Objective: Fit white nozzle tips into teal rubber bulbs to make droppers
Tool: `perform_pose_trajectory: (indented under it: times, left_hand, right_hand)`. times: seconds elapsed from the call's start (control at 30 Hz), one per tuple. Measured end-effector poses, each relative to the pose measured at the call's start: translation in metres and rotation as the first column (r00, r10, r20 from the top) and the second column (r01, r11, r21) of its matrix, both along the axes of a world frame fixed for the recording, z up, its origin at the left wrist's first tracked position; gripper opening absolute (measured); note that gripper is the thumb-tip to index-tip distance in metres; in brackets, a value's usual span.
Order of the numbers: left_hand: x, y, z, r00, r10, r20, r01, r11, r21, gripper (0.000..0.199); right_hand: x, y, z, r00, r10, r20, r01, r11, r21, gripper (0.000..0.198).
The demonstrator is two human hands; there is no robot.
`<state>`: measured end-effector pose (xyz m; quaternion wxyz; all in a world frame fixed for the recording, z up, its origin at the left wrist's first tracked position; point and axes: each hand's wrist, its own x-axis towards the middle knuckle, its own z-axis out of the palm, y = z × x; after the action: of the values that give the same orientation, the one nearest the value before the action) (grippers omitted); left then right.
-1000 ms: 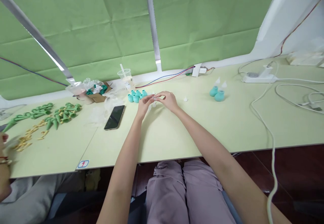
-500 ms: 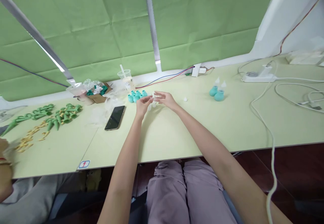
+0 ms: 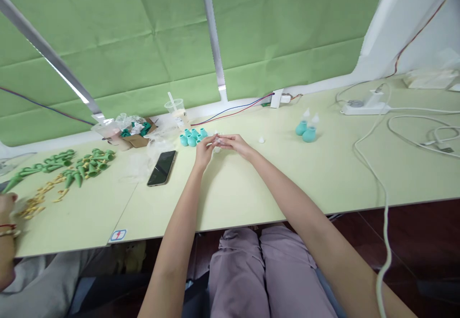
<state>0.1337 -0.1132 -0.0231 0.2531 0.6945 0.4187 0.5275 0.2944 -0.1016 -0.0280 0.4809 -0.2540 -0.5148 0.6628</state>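
Observation:
My left hand [image 3: 204,151] and my right hand [image 3: 235,144] meet above the table, fingertips pinched on a small whitish translucent piece [image 3: 217,140]. The fingers cover most of it, so its full shape is hidden. More pale translucent pieces stand around and behind the fingertips, partly hidden. Just left of my left hand, several teal bulbs [image 3: 184,140] with open necks are grouped together. To the right of my right hand lies a small white piece [image 3: 261,140]. Farther right stand two teal bulbs [image 3: 309,135] with pointed whitish nozzles on top.
A phone [image 3: 161,168] lies left of my hands. Behind it are plastic wrapping, a small carton [image 3: 138,139] and drink cups [image 3: 178,115]. Green cones [image 3: 74,179] and yellow bits lie farther left, near another person's hand [image 3: 7,204]. A power strip [image 3: 364,109] and white cables occupy the right.
My hands have drawn closer together around the whitish piece, the right fingers lowering and closing. The other person's hand at far left has shifted slightly up.

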Motion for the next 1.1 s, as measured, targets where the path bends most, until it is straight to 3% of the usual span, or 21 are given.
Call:
perform_pose_trajectory:
  times: [0.43,0.67,0.87,1.1]
  left_hand:
    - [0.001,-0.001,-0.003,0.994,0.064,-0.090,-0.057,0.995,0.080,0.026]
    - [0.001,0.000,-0.006,0.994,0.047,-0.103,-0.039,0.996,0.082,0.024]
    - [-0.001,-0.002,-0.002,0.993,0.066,-0.094,-0.059,0.995,0.076,0.030]
    - [0.013,-0.009,0.002,0.995,0.098,-0.012,-0.097,0.994,0.053,0.041]
  right_hand:
    - [0.004,-0.004,0.006,0.997,0.058,0.046,-0.061,0.996,0.064,0.031]
    - [0.006,-0.007,0.009,0.991,0.003,0.134,-0.011,0.998,0.056,0.032]
    - [0.002,-0.007,0.005,0.995,0.044,0.092,-0.049,0.998,0.050,0.033]
    - [0.002,-0.003,0.008,0.995,-0.070,0.066,0.067,0.996,0.054,0.034]
